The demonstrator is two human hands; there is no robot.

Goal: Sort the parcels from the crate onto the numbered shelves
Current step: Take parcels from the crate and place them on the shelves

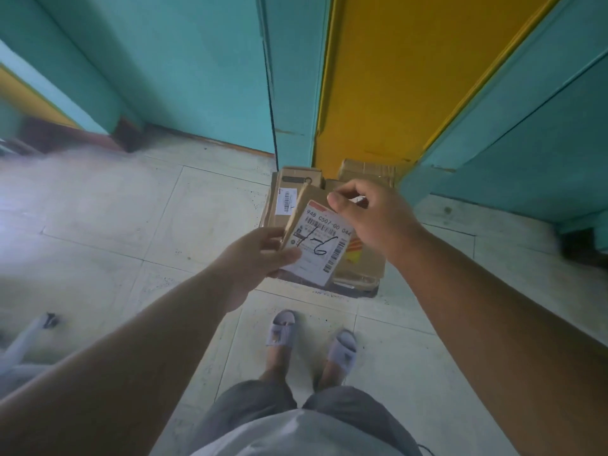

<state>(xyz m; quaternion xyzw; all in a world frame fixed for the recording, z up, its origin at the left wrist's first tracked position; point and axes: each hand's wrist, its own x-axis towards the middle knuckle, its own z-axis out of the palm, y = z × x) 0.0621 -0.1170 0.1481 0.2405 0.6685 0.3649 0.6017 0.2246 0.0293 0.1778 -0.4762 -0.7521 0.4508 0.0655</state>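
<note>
Left hand [263, 255] grips the flat parcel [324, 238] at its near-left edge, thumb over the label [320, 245]. It's held face-up, probably so the handwritten number can be read before choosing a shelf. Right hand [368, 215] pinches the far corner, likely steadying the tilt. Parcel hangs above a pile of boxes [296, 199] on the floor [131, 225] against the yellow panel [394, 77]. No shelves or crate in view.

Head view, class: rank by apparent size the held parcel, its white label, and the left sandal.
1. held parcel
2. white label
3. left sandal, though it is farther from the camera, so its rank against the label is unsure.
</note>
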